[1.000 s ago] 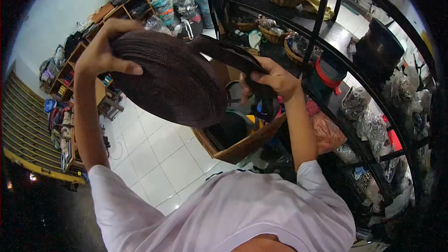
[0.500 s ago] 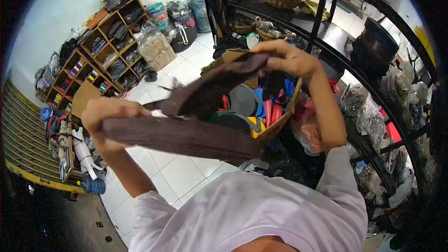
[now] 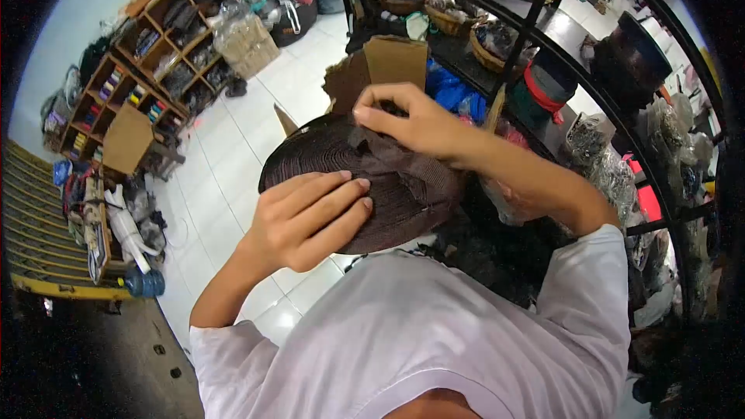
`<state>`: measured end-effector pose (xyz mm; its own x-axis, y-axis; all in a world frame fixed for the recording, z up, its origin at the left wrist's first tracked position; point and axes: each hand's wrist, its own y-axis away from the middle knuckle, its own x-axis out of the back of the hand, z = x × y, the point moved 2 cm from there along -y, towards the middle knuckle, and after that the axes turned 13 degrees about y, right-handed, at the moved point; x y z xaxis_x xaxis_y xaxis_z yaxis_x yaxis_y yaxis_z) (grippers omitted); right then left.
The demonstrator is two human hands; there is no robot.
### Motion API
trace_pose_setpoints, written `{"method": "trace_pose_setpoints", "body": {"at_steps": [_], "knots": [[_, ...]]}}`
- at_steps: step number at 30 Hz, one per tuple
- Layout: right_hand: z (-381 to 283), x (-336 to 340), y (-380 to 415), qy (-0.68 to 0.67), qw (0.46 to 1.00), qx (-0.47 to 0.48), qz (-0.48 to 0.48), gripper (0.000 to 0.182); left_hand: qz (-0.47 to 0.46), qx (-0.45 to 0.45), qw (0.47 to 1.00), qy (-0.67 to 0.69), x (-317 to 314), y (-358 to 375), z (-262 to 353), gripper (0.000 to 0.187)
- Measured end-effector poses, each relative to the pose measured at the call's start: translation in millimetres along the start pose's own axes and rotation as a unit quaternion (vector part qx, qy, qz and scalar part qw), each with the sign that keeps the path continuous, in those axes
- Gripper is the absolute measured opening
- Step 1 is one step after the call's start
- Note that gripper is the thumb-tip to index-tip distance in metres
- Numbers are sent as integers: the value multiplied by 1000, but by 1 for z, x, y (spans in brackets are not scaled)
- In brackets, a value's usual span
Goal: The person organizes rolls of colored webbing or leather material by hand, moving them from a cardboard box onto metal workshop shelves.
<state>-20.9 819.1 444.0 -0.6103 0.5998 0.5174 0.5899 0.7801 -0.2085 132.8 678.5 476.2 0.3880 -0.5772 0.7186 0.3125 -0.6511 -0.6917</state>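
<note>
A round coil of dark brown ribbed webbing (image 3: 322, 151) lies flattened in front of my chest, its windings showing as curved lines on the left side. My left hand (image 3: 306, 217) grips the coil's near edge. Its fingers lie across the top, and the thumb is hidden. At the coil's far edge my right hand (image 3: 407, 120) is closed, thumb and finger pinching a dark strip of the webbing. An opened cardboard box (image 3: 396, 62) stands just behind, its contents mostly covered by the coil and my hands.
Black metal shelving (image 3: 535, 31) with baskets and bagged parts runs along the right. Blue plastic (image 3: 450, 93) shows beside the box. A wooden cubby shelf (image 3: 159, 39) with thread spools stands at the left, across the white tiled floor (image 3: 225, 147). A blue bottle (image 3: 146, 282) lies at lower left.
The brown webbing, stretched between my hands as an open loop before, is now pressed together into a flat round. Both hands have come inward onto it, and the view has shifted slightly.
</note>
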Motion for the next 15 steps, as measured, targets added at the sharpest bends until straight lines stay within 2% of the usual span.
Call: {"method": "trace_pose_setpoints", "body": {"at_steps": [2, 5, 10, 12, 13, 14, 15], "knots": [[25, -16, 11, -18, 1000, 1, -12, 29, -13, 21, 999, 20, -17, 18, 8, 23], [60, -43, 16, 191, 976, 80, -60, 32, 9, 68, 996, 57, -39, 45, 15, 22], [69, -70, 20, 165, 968, 52, -179, 39, 12, 67, 995, 68, -53, 70, 30, 20], [61, -77, 17, 126, 966, 65, -215, 43, 16, 68, 997, 29, -62, 85, 38, 15], [57, -80, 16, 120, 960, 67, -245, 37, 5, 59, 998, 33, -64, 89, 42, 15], [53, -86, 14, 118, 959, 66, -249, 37, -5, 48, 998, 37, -66, 92, 45, 15], [47, -91, 11, 123, 961, 114, -220, 41, -6, 51, 998, 30, -67, 93, 47, 14]]}}
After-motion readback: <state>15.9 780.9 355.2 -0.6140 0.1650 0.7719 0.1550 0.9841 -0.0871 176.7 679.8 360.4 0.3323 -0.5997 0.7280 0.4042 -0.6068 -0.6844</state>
